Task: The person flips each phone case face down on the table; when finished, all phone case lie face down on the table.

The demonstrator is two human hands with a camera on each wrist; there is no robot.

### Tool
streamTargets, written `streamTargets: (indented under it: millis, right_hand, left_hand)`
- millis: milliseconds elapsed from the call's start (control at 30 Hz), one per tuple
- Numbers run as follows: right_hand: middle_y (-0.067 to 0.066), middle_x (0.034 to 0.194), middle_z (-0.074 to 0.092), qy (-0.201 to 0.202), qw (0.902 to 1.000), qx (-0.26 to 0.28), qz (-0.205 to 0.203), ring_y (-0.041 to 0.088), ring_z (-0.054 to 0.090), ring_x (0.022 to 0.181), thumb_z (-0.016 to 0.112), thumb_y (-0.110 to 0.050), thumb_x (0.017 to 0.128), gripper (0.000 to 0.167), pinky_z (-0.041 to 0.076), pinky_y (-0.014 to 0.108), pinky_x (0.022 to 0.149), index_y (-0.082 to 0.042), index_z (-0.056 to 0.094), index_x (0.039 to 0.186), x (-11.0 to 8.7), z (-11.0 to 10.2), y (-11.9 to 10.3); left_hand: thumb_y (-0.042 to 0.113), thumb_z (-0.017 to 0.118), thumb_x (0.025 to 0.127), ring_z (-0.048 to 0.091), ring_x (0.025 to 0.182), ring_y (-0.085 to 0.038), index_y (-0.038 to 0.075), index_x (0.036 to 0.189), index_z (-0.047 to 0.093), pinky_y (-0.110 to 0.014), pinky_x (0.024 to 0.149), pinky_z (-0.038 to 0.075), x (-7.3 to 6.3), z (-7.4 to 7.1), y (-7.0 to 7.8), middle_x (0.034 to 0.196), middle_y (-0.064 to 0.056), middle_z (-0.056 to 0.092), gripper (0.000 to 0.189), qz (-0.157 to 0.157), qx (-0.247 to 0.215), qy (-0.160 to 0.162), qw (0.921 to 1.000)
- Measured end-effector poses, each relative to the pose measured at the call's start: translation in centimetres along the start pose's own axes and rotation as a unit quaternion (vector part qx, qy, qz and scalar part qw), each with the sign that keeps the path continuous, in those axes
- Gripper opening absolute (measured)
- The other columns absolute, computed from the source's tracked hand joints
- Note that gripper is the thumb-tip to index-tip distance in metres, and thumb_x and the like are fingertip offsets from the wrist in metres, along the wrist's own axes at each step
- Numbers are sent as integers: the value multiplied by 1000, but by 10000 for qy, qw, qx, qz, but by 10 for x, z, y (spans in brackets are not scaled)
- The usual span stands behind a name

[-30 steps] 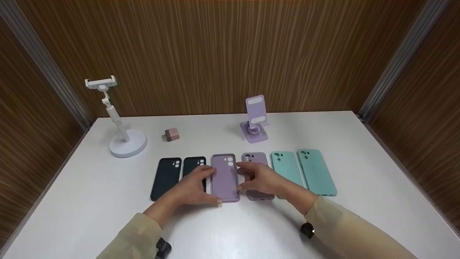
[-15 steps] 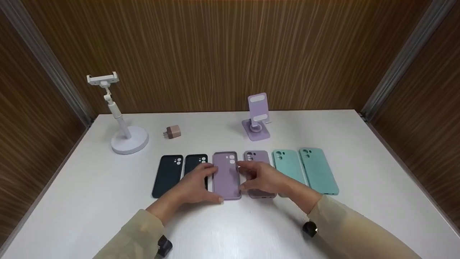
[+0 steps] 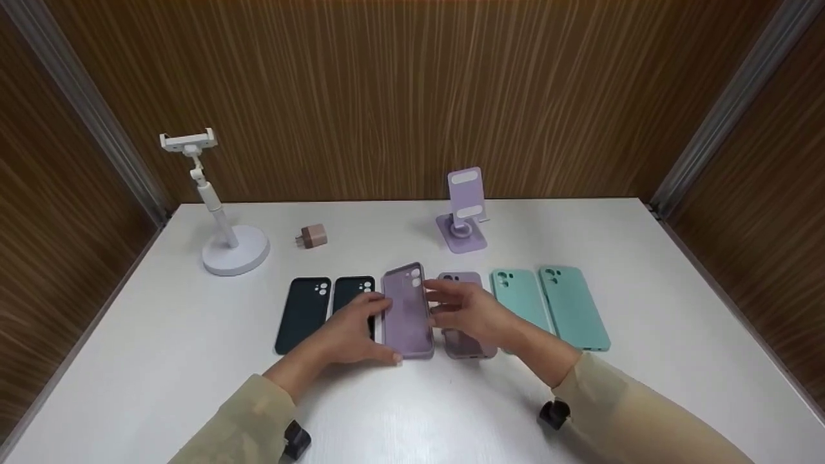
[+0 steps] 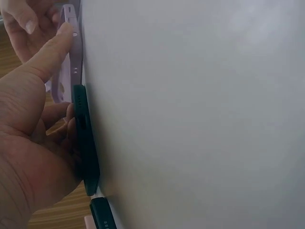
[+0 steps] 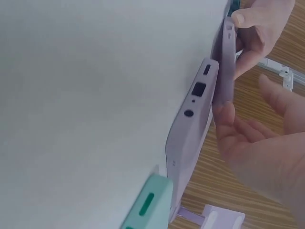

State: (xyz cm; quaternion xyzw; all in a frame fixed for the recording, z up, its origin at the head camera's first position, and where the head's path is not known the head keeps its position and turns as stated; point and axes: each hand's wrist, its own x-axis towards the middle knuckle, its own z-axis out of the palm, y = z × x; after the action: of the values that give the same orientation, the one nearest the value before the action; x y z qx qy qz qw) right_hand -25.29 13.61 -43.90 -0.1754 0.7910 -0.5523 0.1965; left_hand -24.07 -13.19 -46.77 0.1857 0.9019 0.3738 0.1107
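Observation:
A lilac phone case point(image 3: 407, 316) stands tilted in the middle of the row, inner side up, its far right corner raised. My left hand point(image 3: 351, 332) holds it, a finger at its left edge and the thumb on its near end. In the left wrist view, that thumb presses the case's end point(image 4: 75, 52). My right hand point(image 3: 474, 312) has its fingertips at the raised right edge. Seen from the right wrist, the fingers curl against the case's side point(image 5: 228, 67) while the thumb stands off it. A mauve case point(image 3: 474, 345) lies under the right hand.
Two dark green cases point(image 3: 303, 316) lie left of the lilac one, the nearer partly behind my left hand. Two mint-green cases point(image 3: 575, 309) lie to the right. Behind stand a white phone stand point(image 3: 235, 250), a pink charger plug point(image 3: 314, 236) and a lilac phone stand point(image 3: 466, 193).
The far right part of the lilac case has come up off the table, so the case now tilts. The right hand's fingers have risen slightly with it; the left hand stays put.

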Motion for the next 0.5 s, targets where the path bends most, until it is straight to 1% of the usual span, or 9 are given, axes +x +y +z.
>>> streamTargets:
  millis: [100, 167, 233, 300, 400, 500]
  right_hand:
    - [24, 153, 55, 202, 9984, 534, -36, 40, 56, 138, 72, -2, 99, 66, 54, 43, 105, 3, 43, 159, 2, 2, 2]
    - [25, 149, 58, 403, 9969, 665, -78, 41, 58, 135, 73, -1, 98, 65, 55, 41, 103, 5, 45, 156, 5, 4, 4]
    - [25, 142, 62, 615, 9959, 655, -66, 39, 62, 130, 74, 0, 96, 63, 57, 40, 100, 6, 49, 153, 8, 5, 6]
    - [24, 133, 67, 764, 9949, 658, 61, 36, 67, 121, 75, 0, 95, 60, 59, 39, 96, 6, 52, 150, 10, 7, 9]
    - [20, 119, 71, 886, 9932, 665, 352, 28, 72, 106, 76, 1, 95, 58, 61, 40, 90, 3, 55, 149, 13, 9, 11]
    - [17, 111, 72, 946, 9915, 687, 564, 24, 74, 96, 77, 2, 95, 60, 62, 41, 87, 0, 55, 150, 14, 10, 11]
  left_hand:
    - [39, 101, 70, 39, 150, -38, 0, 157, 48, -52, 122, 33, 0, -1, -1, 165, -15, 40, 109, 42, -31, 4, 10000]
    - [39, 101, 70, 39, 150, -38, -1, 157, 48, -51, 122, 33, 1, -2, -2, 164, -15, 41, 109, 58, -39, 2, 10000]
    - [39, 100, 71, 38, 150, -39, 0, 158, 47, -51, 122, 33, 1, -3, -2, 165, -16, 40, 109, 69, -50, -12, 10000]
    - [39, 100, 72, 38, 151, -39, 0, 158, 47, -52, 122, 33, 1, -3, -2, 165, -16, 40, 109, 89, -72, -38, 9999]
    - [38, 99, 73, 37, 151, -39, 1, 159, 46, -53, 122, 33, 0, -4, -2, 166, -16, 39, 108, 109, -121, -94, 9998]
    - [36, 99, 74, 36, 152, -39, 0, 159, 45, -53, 122, 32, 0, -5, -1, 166, -17, 38, 108, 109, -168, -137, 9997]
